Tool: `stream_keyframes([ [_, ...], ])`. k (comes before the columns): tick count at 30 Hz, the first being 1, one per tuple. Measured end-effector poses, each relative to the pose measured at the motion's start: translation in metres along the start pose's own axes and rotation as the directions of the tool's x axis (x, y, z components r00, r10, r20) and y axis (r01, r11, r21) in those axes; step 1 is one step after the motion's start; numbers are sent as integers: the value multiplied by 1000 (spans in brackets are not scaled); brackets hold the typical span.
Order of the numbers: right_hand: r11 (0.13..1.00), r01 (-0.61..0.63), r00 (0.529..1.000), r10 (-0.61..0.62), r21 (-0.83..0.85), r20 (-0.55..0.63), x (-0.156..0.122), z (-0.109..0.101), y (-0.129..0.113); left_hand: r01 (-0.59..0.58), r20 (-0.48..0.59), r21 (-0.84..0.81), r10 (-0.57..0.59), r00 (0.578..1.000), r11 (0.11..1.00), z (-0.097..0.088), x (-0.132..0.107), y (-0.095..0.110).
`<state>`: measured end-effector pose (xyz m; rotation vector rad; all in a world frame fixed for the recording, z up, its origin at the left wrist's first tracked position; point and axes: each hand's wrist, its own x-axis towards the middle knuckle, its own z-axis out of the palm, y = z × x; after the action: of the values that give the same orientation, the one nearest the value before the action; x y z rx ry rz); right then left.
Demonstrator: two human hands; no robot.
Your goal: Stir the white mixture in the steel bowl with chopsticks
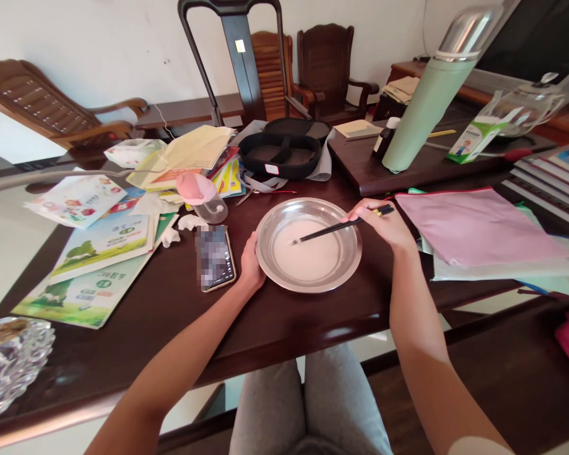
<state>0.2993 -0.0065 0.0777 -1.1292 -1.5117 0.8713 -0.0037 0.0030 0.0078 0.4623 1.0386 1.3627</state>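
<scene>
A round steel plate (344, 268) with white liquid in it sits on the dark wooden table (284, 322) in front of me. My right hand (384, 224) is closed on a pair of dark chopsticks (332, 230), whose tips dip into the white liquid. My left hand (250, 262) rests against the plate's left rim, fingers curled along its edge. A phone (214, 258) lies just left of that hand.
A pink-lidded cup (202, 197), crumpled tissues and children's books (99, 253) cover the left side. A black case (279, 153) lies behind the plate. At right stand a green thermos (427, 107), pink folder (478, 226) and stacked books. A glass dish (9, 363) sits near left.
</scene>
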Motion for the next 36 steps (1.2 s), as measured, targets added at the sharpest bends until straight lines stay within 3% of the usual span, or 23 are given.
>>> stream_keyframes([
  [3,1000,4,984,-8,-23,-177,-3,-10,5,7,-3,-15,-7,1000,1000,2,-1,1],
  [5,1000,16,974,-18,-9,-228,-5,-16,9,5,-1,-12,-5,1000,1000,3,-2,1],
  [11,1000,1,998,-2,27,58,-2,-4,3,-14,4,8,14,1000,1000,2,-1,1],
  [13,1000,7,999,-7,3,40,0,-1,1,-11,-3,9,11,1000,1000,1,-1,1],
  [18,1000,28,981,-28,-5,-190,-4,-16,9,-13,-2,10,13,1000,1000,3,-2,2],
  [20,999,37,985,-31,28,-172,-6,-19,11,-10,4,5,10,1000,1000,3,-2,2],
  [25,999,-9,997,6,39,79,-2,-5,4,-28,4,12,28,1000,1000,1,-1,1],
  [27,1000,-7,998,6,16,61,0,-1,1,-26,4,14,26,1000,1000,0,0,0],
  [32,1000,10,979,-8,6,-205,-3,-14,8,-12,3,6,12,1000,1000,-1,1,0],
  [34,999,23,978,-15,40,-206,-5,-18,11,-9,-3,-4,9,1000,1000,-1,1,0],
  [36,998,15,994,-8,60,-112,-5,-15,10,-5,-8,-8,5,1000,1000,-1,1,0],
])
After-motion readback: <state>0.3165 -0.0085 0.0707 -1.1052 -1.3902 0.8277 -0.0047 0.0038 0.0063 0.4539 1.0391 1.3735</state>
